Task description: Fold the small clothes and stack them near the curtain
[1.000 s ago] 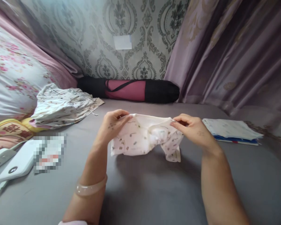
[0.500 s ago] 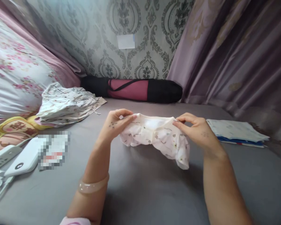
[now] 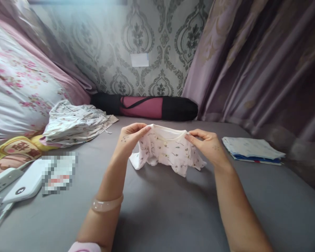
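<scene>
A small white printed shirt hangs between my hands, its neckline toward me at the top and its lower part drooping to the grey sheet. My left hand pinches the shirt at the left end of the collar, thumb against fingers. At the collar's right end, my right hand grips it the same way. The neckline is stretched fairly straight between the two pinches. Whether the hem rests on the sheet or hangs just over it, I cannot tell.
Folded cloths lie stacked at the right. At the left are heaped printed clothes, a white power bank, a power strip and a blurred-out packet. A long black and pink bag lies along the wall.
The shirt has swung, so its body now spreads away from me with the printed side showing more evenly. Both hands keep their hold on the collar. My view has shifted slightly.
</scene>
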The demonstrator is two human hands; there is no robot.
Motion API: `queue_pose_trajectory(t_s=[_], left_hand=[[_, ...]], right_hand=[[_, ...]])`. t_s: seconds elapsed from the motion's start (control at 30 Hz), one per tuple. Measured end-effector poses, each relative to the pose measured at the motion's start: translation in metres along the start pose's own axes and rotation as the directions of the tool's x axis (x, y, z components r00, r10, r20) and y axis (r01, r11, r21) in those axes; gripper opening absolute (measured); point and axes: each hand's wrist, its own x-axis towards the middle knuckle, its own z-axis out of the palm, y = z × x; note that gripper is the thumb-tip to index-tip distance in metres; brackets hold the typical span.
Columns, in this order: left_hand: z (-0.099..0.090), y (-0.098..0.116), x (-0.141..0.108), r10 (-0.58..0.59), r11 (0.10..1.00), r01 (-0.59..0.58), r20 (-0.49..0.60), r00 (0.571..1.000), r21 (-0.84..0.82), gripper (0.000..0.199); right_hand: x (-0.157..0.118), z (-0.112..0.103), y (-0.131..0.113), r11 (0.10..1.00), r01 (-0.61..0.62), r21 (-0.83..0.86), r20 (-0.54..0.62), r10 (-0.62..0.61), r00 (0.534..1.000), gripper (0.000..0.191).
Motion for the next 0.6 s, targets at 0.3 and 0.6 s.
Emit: queue_pose_trajectory(t_s=[0.3,0.6], left_hand=[[0.009,0.051,0.023,0.272,0.962,-0.269,-0.145,0.951,0.046,0.032],[0.005,0.077,0.023,0.315,0.948,-0.312,-0.048,0.948,0.063,0.032]], right_hand=[[0.027,-0.024,-0.033,0.993,0.106,0.059,-0.24,-0.089,0.967,0.037],[0.026,-0.034,-0.06,0.965,0.218,-0.148,-0.231,-0.248,0.941,0.04]])
